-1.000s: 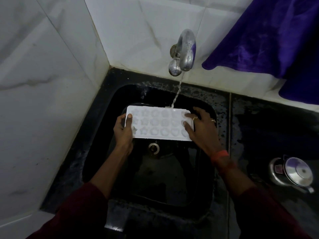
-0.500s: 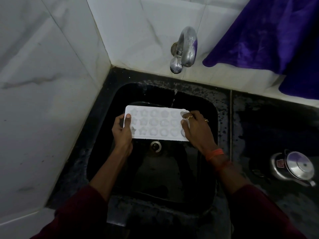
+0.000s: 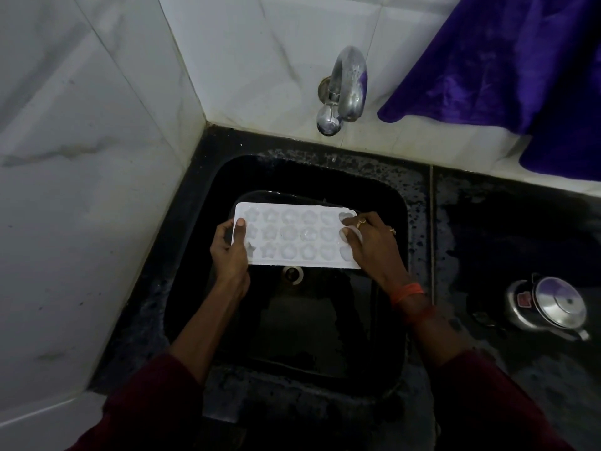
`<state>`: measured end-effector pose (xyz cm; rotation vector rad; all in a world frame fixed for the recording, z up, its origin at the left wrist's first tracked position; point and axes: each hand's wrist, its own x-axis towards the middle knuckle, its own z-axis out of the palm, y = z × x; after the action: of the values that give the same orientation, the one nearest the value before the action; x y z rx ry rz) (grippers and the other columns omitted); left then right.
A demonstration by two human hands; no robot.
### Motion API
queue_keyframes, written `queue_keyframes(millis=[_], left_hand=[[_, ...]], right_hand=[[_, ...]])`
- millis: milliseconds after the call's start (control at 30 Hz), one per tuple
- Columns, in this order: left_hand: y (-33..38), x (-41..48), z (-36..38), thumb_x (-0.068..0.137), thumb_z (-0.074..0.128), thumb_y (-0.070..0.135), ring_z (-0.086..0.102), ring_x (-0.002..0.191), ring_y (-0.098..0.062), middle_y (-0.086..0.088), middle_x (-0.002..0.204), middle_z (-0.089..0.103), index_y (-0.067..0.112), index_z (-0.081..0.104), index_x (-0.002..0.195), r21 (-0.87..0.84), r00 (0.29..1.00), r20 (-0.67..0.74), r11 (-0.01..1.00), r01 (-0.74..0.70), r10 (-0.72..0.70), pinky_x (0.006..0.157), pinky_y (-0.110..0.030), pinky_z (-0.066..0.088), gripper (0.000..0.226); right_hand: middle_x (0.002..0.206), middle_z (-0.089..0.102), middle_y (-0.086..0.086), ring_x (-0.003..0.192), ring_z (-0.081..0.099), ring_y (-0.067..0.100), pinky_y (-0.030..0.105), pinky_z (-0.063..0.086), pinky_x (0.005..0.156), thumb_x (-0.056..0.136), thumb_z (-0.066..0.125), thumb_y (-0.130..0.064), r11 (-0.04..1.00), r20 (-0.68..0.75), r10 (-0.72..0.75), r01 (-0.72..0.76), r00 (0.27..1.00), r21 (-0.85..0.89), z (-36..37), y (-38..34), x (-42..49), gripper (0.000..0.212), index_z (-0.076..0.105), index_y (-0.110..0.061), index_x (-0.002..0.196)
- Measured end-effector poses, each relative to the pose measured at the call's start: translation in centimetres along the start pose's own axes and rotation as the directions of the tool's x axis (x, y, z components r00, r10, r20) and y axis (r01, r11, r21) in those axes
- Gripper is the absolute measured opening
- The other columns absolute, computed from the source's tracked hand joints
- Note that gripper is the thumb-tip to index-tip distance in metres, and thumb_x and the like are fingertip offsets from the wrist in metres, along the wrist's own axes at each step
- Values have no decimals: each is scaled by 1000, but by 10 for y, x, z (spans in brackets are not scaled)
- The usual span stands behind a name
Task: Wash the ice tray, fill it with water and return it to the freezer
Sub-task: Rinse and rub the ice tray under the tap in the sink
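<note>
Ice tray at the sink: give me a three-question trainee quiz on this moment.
1. True or false: only the left hand holds the ice tray.
2. The moulds nearest the left hand are: A stars, B squares, C triangles.
3. Fill in: the tray is held over the black ___.
Key: 1 false, the right hand grips its other end; 2 A; 3 sink.

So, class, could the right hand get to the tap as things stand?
Probably yes. Nothing stands between the right hand and the tap, but it holds one end of the tray; the left hand grips the other end, so it could let go.
</note>
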<state>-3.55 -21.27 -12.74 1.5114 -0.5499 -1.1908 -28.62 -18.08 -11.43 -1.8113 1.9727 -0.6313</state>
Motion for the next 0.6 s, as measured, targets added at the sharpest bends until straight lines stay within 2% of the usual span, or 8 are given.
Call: queue_keyframes(millis=[133, 233, 300, 367, 500, 600], left_hand=[[1, 0, 0, 100, 60, 24, 69, 88, -19, -7, 102, 70, 12, 62, 109, 7, 999, 26, 1000, -21, 20, 70, -30, 61, 15], [1, 1, 0, 98, 62, 25, 70, 96, -27, -15, 111, 71, 19, 65, 103, 18, 999, 28, 1000, -19, 19, 80, -43, 60, 8], [1, 1, 0, 98, 64, 26, 71, 98, -29, -16, 112, 71, 21, 65, 101, 21, 999, 35, 1000, -21, 20, 81, -45, 60, 6], [0, 1, -1, 97, 65, 27, 71, 99, -29, -15, 112, 72, 20, 65, 101, 35, 999, 31, 999, -22, 21, 81, -45, 60, 8], [-4, -1, -3, 97, 65, 28, 70, 97, -25, -9, 107, 72, 18, 65, 102, 52, 999, 27, 998, -21, 19, 80, -40, 60, 11], [-5, -3, -2, 97, 64, 28, 69, 93, -19, -5, 105, 71, 15, 64, 106, 56, 999, 28, 998, -25, 23, 78, -35, 59, 15]], right_hand=[[126, 59, 8, 114, 61, 26, 39, 45, 101, 97, 59, -18, 1000, 18, -19, 19, 1000, -20, -2, -1, -3, 32, 66, -14, 128], [127, 60, 6, 112, 62, 27, 43, 44, 100, 98, 49, -32, 994, 37, -3, 7, 999, -108, -3, -2, -3, 37, 66, -12, 124], [120, 65, 9, 103, 66, 31, 46, 50, 92, 94, 39, -39, 977, 34, -36, 42, 999, -210, -4, -2, -5, 47, 68, -7, 113], [111, 67, 11, 91, 68, 34, 47, 55, 80, 92, 42, -36, 961, -13, -108, 101, 994, -257, -3, 1, -7, 43, 70, -5, 104], [125, 59, 0, 108, 64, 24, 42, 50, 90, 97, 56, -32, 998, -76, -40, 36, 996, -56, -4, -2, -17, 26, 63, -21, 120], [139, 48, -4, 116, 60, 21, 41, 53, 88, 98, 59, -32, 1000, -116, -26, 26, 993, 2, 2, 1, -28, 18, 61, -23, 114]])
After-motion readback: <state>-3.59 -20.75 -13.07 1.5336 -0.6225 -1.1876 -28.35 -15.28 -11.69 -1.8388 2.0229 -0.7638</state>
